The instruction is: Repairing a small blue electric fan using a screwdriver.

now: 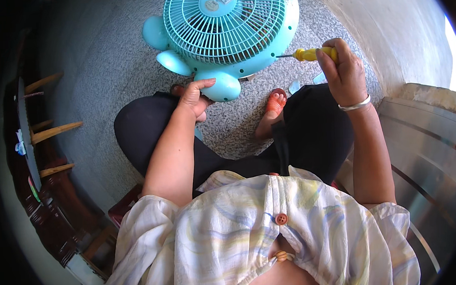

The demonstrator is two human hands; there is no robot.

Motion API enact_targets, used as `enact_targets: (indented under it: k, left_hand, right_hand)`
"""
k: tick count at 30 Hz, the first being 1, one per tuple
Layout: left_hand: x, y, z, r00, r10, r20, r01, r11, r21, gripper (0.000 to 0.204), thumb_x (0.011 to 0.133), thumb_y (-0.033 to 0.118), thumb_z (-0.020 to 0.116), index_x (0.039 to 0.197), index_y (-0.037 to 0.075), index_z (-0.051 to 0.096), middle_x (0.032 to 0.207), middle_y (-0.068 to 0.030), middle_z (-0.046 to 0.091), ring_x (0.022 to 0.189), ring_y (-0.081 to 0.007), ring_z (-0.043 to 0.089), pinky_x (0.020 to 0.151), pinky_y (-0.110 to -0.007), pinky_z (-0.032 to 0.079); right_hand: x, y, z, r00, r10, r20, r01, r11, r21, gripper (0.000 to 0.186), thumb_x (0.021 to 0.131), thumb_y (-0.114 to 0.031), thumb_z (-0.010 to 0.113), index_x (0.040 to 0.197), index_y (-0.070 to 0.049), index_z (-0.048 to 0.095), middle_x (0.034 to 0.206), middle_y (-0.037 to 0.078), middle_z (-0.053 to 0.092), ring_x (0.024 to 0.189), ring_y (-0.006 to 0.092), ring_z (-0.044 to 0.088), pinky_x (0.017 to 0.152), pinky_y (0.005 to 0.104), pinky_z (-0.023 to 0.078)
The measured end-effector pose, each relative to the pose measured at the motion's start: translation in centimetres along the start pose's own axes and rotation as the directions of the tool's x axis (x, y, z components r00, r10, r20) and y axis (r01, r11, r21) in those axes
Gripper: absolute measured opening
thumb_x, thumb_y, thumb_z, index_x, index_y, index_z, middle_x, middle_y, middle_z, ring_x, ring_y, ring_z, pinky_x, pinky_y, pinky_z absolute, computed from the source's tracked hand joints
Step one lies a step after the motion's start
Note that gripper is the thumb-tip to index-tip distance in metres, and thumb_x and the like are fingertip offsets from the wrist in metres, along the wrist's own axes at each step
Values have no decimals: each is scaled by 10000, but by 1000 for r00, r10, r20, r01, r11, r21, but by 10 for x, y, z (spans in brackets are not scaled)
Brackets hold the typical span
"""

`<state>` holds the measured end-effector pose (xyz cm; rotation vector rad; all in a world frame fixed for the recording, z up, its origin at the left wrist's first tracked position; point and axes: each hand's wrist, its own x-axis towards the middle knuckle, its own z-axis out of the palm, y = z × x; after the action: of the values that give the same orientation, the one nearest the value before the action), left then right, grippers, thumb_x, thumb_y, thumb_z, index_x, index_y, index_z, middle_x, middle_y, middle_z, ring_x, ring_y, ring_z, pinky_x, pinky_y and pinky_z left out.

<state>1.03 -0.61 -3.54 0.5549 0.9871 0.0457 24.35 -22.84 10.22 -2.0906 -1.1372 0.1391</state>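
A light blue electric fan (pixel 234 70) with a round slatted grille lies on the floor in front of me, its rounded lobes sticking out toward me and to the left. My left hand (pixel 195 96) grips the near lobe, thumb on top and fingers curled beneath. In my right hand (pixel 344 70) is a screwdriver (pixel 306 55) with a yellow handle. Its thin metal shaft points left, and the tip meets the fan's right rim near a small dark hole. Whether the tip sits in a screw is too small to tell.
Small light blue pieces (pixel 294 86) lie on the speckled floor (pixel 118 71) by my foot. At the left are a table with wooden legs (pixel 57 132) and dark red furniture (pixel 62 228). A pale wall (pixel 387 36) and a metal panel (pixel 418 137) stand on the right.
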Motion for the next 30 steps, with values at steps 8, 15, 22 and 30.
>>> enact_targets:
  k: [8, 15, 22, 30]
  left_hand:
    - [5, -4, -2, 992, 85, -95, -81, 996, 47, 649, 648, 123, 666, 1227, 13, 394, 1189, -153, 469, 1112, -321, 431, 1006, -506, 251]
    - [10, -5, -6, 990, 119, -77, -118, 993, 21, 645, 636, 115, 678, 1204, 11, 391, 1183, -160, 446, 1107, -320, 419, 1003, -500, 246]
    - [4, -2, 4, 988, 72, -134, -71, 997, 17, 535, 685, 68, 615, 1188, 2, 444, 1130, -135, 534, 1072, -309, 487, 972, -486, 325]
    - [3, -4, 2, 990, 123, -71, -119, 991, 64, 655, 626, 124, 667, 1219, 27, 408, 1179, -173, 468, 1124, -339, 406, 1003, -508, 230]
  right_hand:
    - [10, 0, 7, 998, -45, 53, 47, 999, -28, 222, 805, -201, 594, 857, 2, 520, 679, 160, 603, 622, 313, 609, 570, 368, 481]
    - [17, 7, 17, 991, -96, 97, 104, 992, -73, 238, 802, -223, 591, 840, -1, 514, 677, 160, 608, 608, 323, 611, 546, 382, 483]
    - [18, -1, 23, 982, -105, 157, 131, 976, -172, 221, 803, -206, 591, 830, -8, 496, 689, 175, 604, 608, 324, 609, 541, 380, 480]
    - [19, -1, 30, 973, -164, 160, 191, 967, -168, 260, 796, -237, 601, 768, -18, 463, 654, 167, 595, 586, 332, 601, 532, 404, 480]
